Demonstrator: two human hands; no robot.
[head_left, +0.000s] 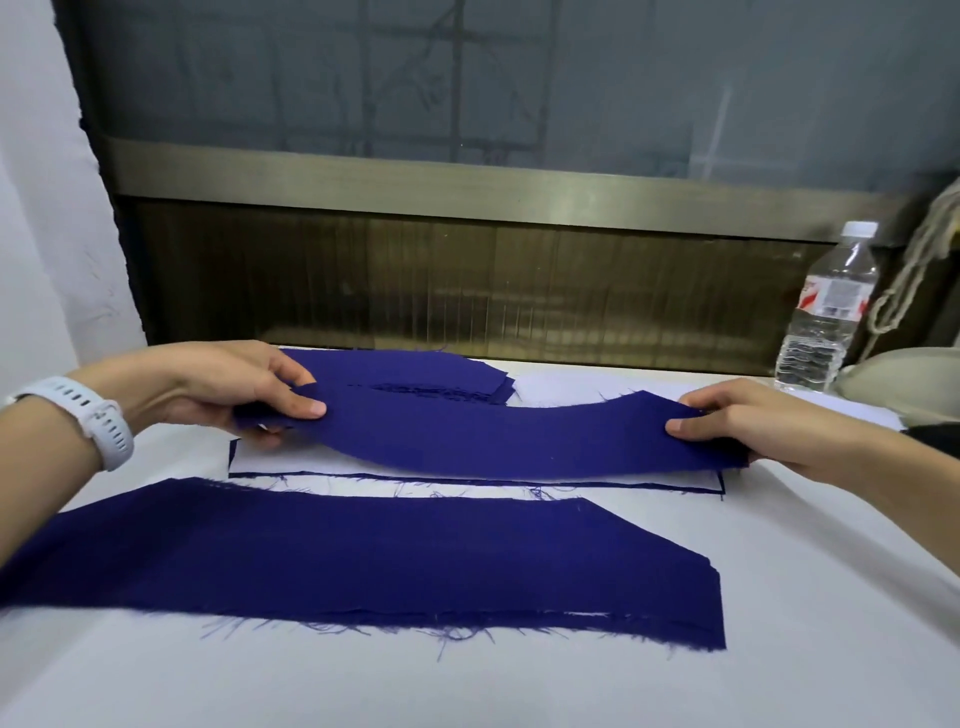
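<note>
Bench (805, 597) under white cloth carries everything. Toward its near edge lies the broad blue panel (363, 561), flat, with fraying long edges. Beyond it I hold the curved blue strip (509, 441) just above the middle of the bench. My left grip (223, 384) pinches one end, thumb on top and fingers beneath, and my right grip (753, 421) pinches the other end the same way. The strip dips a little between them, so I judge it light, soft and limp, with no stiffness of its own. The ends are the places to take it, drawn gently taut, clear of the loose raw threads. Under it rests a white piece (291, 462) edged in blue. A stack of blue pieces (405, 369) sits by the far edge, and a water bottle (826, 312) stands at the far right corner.
</note>
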